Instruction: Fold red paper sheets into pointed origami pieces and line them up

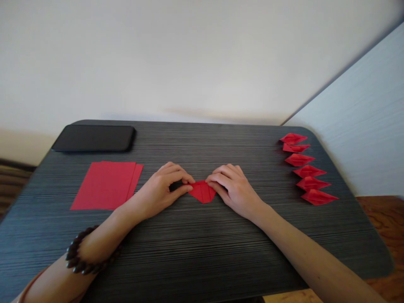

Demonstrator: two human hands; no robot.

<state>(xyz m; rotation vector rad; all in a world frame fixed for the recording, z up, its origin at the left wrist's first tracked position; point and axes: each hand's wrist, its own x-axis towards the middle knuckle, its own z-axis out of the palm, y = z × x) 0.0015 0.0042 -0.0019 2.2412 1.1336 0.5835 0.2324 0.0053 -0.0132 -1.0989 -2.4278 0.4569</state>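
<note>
And it's L hand (164, 185) & R hand (232, 187) pinching opp. sides of 1 folded red ppr (202, 193)! 6 pointed red folds (299, 160) far R; 2+ red sheets (107, 185), 1 blk phone (94, 138) L.

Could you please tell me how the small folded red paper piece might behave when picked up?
The small folded red paper piece is probably light, being little and made of paper. Its visible creased layers likely make it fairly stiff for paper. Its flat, angular shape seems unlikely to roll.
</note>
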